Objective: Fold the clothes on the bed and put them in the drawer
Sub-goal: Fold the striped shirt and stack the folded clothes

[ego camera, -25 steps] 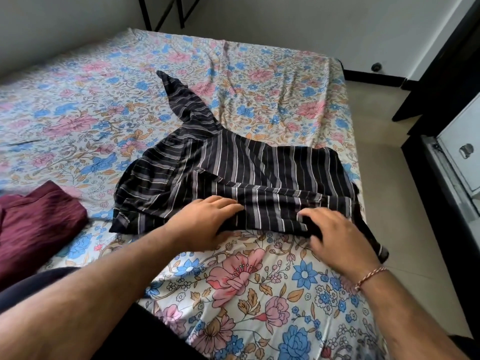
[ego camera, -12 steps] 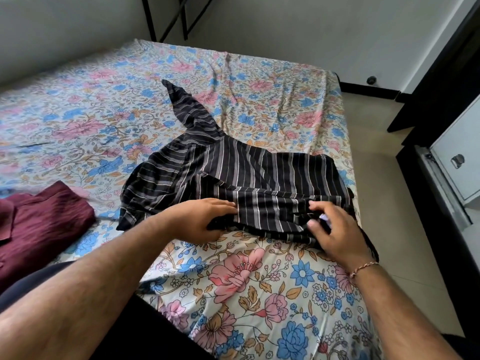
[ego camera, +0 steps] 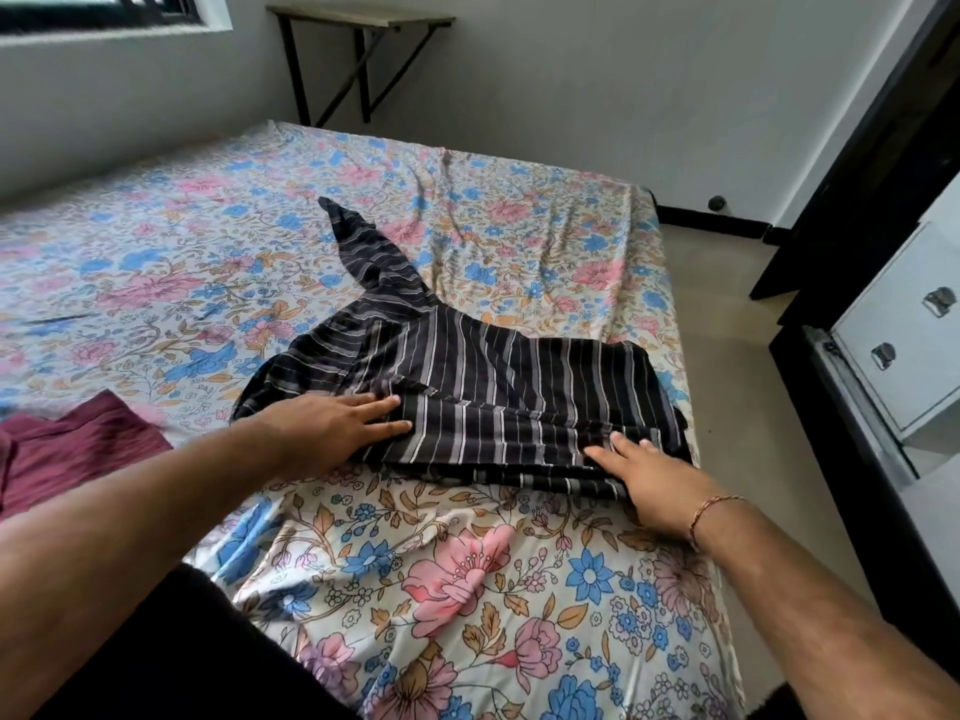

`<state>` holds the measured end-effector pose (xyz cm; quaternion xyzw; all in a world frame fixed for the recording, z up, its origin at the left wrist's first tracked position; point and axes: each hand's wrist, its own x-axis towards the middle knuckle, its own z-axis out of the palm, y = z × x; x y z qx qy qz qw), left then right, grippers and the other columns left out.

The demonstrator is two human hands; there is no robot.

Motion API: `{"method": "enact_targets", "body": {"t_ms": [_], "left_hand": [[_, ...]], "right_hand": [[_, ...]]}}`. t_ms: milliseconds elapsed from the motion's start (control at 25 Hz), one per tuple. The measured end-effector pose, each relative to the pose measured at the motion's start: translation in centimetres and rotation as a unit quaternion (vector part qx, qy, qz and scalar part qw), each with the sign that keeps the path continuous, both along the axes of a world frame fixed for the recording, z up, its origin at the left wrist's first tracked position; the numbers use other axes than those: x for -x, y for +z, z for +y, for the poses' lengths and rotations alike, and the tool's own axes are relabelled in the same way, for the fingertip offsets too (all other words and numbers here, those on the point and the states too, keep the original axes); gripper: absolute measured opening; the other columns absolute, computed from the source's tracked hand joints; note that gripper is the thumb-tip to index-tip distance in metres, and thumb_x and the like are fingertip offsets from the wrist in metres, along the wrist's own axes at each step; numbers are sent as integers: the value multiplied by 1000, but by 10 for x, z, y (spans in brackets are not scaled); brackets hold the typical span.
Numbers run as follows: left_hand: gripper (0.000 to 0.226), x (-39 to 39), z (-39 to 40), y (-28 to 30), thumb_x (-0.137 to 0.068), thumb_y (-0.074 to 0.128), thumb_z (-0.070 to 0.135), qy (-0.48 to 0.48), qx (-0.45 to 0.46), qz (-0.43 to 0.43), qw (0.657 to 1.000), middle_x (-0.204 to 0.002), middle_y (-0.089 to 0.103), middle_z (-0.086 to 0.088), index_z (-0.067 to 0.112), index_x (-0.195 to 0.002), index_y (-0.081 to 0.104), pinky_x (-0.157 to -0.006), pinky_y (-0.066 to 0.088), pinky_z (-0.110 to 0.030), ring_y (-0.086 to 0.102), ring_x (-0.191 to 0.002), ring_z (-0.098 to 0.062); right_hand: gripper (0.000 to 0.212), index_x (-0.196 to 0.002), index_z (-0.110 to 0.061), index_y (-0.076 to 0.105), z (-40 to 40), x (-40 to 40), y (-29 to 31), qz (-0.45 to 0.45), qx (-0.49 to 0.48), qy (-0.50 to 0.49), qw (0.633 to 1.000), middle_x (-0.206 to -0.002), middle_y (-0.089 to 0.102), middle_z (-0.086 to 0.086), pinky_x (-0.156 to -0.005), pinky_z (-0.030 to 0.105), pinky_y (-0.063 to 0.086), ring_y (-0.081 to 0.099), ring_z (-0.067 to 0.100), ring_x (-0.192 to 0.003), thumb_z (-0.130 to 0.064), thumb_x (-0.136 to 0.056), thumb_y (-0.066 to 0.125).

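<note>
Fingers now uncurled, both hands (ego camera: pixel 332 433) (ego camera: pixel 652 480) flat on half-folded striped shirt (ego camera: pixel 509 397).

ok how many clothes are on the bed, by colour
black striped shirt: 1
maroon garment: 1
total: 2
</note>
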<state>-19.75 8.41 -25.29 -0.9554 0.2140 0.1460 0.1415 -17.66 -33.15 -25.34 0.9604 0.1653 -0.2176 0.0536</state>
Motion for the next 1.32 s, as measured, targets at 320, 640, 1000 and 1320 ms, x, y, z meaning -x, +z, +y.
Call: {"method": "enact_targets", "body": {"t_ms": [320, 640, 1000, 1320], "left_hand": [[75, 25, -15, 38, -90, 47, 82, 9, 66, 153, 986, -164, 30, 19, 49, -156, 33, -112, 47, -34, 55, -131, -3], [63, -127, -43, 22, -102, 56, 29, 68, 152, -86, 982, -157, 49, -2, 34, -160, 32, -98, 54, -43, 60, -129, -27], [68, -237, -61, -16, -105, 52, 39, 41, 41, -7, 998, -169, 30, 1, 42, -163, 15, -122, 33, -53, 32, -154, -27], [16, -251, -51, -10, -101, 60, 50, 11, 59, -139, 988, -114, 72, 10, 37, -109, 62, -113, 38, -50, 66, -113, -20]], "right_hand": [[60, -144, -36, 49, -30, -21, 47, 110, -120, -16, 986, -140, 55, -11, -96, 25, 50, 58, 11, -118, -55, -91, 69], [43, -135, -21, 60, -42, -160, -22, -158, -403, -385, 815, -107, 70, 6, -81, 30, 45, 64, 29, -96, -28, -93, 67], [9, -97, -27, 80, -64, -193, -25, -95, -404, -218, 883, -108, 75, -4, -101, 28, 46, 67, 18, -112, -23, -90, 79], [64, -50, -11, 44, -103, -186, -14, -133, -230, -300, 916, -42, 39, 1, -52, 32, 28, 39, 25, -47, -52, -93, 69]]}}
